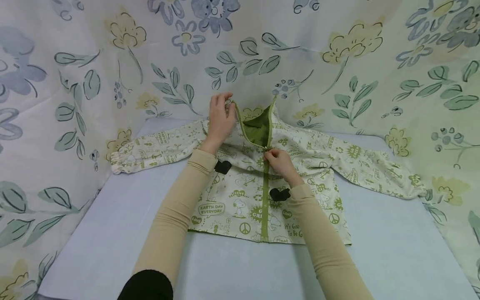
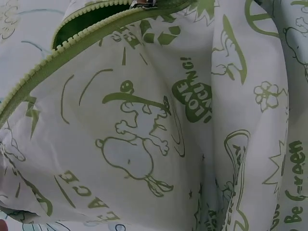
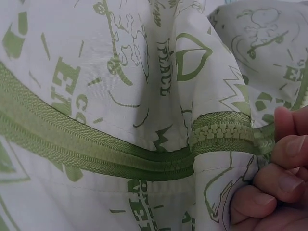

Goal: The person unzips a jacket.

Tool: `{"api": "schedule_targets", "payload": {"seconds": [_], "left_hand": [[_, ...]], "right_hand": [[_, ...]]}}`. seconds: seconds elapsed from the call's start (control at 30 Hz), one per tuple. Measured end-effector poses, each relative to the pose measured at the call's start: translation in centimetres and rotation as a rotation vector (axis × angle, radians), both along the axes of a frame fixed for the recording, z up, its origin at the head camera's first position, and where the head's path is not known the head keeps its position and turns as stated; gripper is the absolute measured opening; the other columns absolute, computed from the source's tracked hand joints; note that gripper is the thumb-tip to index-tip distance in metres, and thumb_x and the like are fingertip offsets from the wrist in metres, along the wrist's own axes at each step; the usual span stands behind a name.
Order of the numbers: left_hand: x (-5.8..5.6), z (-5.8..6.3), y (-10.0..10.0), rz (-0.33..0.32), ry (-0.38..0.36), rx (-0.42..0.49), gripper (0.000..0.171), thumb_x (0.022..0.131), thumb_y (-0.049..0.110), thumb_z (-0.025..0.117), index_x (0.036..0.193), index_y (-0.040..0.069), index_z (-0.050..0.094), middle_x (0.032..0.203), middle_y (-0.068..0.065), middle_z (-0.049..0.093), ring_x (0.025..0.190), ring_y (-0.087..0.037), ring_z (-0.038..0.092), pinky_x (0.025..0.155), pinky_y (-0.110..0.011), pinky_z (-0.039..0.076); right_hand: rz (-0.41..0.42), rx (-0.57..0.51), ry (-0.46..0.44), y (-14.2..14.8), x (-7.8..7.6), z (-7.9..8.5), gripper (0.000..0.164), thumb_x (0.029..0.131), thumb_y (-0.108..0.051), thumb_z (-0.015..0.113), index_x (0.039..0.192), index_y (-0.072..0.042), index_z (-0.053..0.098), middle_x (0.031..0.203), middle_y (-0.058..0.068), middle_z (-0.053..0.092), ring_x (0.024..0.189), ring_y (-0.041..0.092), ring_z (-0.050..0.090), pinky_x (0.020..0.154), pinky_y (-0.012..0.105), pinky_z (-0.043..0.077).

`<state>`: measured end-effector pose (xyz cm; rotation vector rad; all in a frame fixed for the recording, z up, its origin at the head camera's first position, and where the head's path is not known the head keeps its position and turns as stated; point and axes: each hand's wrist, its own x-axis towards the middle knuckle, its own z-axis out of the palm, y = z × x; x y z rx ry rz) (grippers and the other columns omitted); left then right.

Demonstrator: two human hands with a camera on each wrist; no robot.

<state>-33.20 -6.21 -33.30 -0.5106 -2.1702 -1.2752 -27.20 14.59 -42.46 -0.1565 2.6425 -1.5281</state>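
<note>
A cream hooded-looking jacket (image 1: 240, 208) with green cartoon prints lies front up, sleeves spread to both sides. Its green zipper (image 1: 265, 200) is joined below and parted at the neck, where the green lining (image 1: 258, 127) shows. At the upper left of the opening, my left hand (image 1: 221, 118) grips the raised collar edge; in the left wrist view only a fingertip shows. My right hand (image 1: 280, 162) pinches the zipper just below the slider (image 2: 144, 4). In the right wrist view, curled fingers (image 3: 288, 183) are at the zipper beside a fold; the pull tab is hidden.
Two black heart-shaped pieces (image 1: 223, 167) lie over the jacket near my wrists. Underneath is a pale table (image 1: 112, 241). Floral cloth (image 1: 300, 75) hangs behind and at both sides, close to the jacket's collar and sleeve ends.
</note>
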Motion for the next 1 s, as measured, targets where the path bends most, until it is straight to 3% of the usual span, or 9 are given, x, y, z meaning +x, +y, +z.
{"api": "schedule_targets", "payload": {"seconds": [0.1, 0.3, 0.47, 0.53, 0.67, 0.9, 1.0], "left_hand": [[0.0, -0.3, 0.3, 0.023, 0.080, -0.097, 0.028, 0.091, 0.007, 0.038, 0.118, 0.004, 0.045, 0.113, -0.011, 0.036, 0.091, -0.020, 0.043, 0.073, -0.022, 0.040], [0.7, -0.2, 1.0, 0.054, 0.280, -0.340, 0.028, 0.082, -0.003, 0.041, 0.106, 0.005, 0.054, 0.113, -0.012, 0.039, 0.105, -0.024, 0.038, 0.090, -0.029, 0.031], [2.0, 0.3, 2.2, 0.050, 0.401, -0.411, 0.026, 0.078, -0.001, 0.044, 0.099, 0.004, 0.058, 0.109, -0.013, 0.043, 0.100, -0.025, 0.043, 0.088, -0.030, 0.034], [2.6, 0.4, 2.8, 0.035, 0.413, -0.430, 0.025, 0.079, 0.001, 0.044, 0.100, 0.003, 0.057, 0.108, -0.014, 0.045, 0.098, -0.025, 0.044, 0.086, -0.031, 0.035], [3.7, 0.2, 3.9, -0.024, 0.288, -0.505, 0.028, 0.082, 0.008, 0.047, 0.109, 0.004, 0.053, 0.110, -0.013, 0.044, 0.097, -0.024, 0.043, 0.075, -0.030, 0.039], [4.5, -2.1, 4.9, -0.132, -0.112, -0.757, 0.040, 0.085, 0.017, 0.052, 0.122, 0.005, 0.043, 0.118, -0.012, 0.040, 0.106, -0.023, 0.040, 0.078, -0.029, 0.041], [4.7, -3.0, 5.2, -0.128, -0.162, -0.876, 0.042, 0.085, 0.018, 0.053, 0.123, 0.004, 0.042, 0.116, -0.013, 0.042, 0.104, -0.024, 0.042, 0.078, -0.029, 0.042]], "right_hand": [[0.005, -0.007, 0.000, 0.0, 0.0, 0.0, 0.030, 0.090, -0.029, 0.043, 0.088, -0.006, 0.062, 0.063, 0.009, 0.046, 0.047, 0.017, 0.029, 0.043, 0.030, 0.031], [0.002, -0.008, 0.001, 0.0, 0.0, 0.2, 0.030, 0.090, -0.030, 0.042, 0.086, -0.007, 0.061, 0.061, 0.008, 0.044, 0.046, 0.017, 0.029, 0.042, 0.031, 0.031], [-0.008, 0.003, 0.003, 0.0, -0.1, 0.4, 0.030, 0.090, -0.029, 0.042, 0.084, -0.007, 0.061, 0.066, 0.010, 0.048, 0.047, 0.018, 0.030, 0.042, 0.032, 0.032], [-0.013, 0.007, 0.007, -0.1, -0.2, 0.5, 0.029, 0.090, -0.029, 0.042, 0.083, -0.007, 0.061, 0.065, 0.009, 0.048, 0.046, 0.017, 0.031, 0.042, 0.031, 0.033], [-0.019, 0.006, 0.006, -0.1, -0.4, 0.8, 0.030, 0.090, -0.029, 0.042, 0.082, -0.007, 0.060, 0.058, 0.007, 0.043, 0.044, 0.016, 0.031, 0.041, 0.030, 0.032], [-0.001, -0.028, 0.017, -0.1, -0.3, 1.3, 0.032, 0.091, -0.028, 0.040, 0.086, -0.004, 0.060, 0.053, 0.005, 0.038, 0.042, 0.015, 0.028, 0.038, 0.031, 0.029], [0.007, -0.019, 0.025, 0.0, -0.3, 1.4, 0.033, 0.092, -0.029, 0.040, 0.088, -0.003, 0.060, 0.052, 0.004, 0.037, 0.040, 0.014, 0.026, 0.037, 0.030, 0.028]]}}
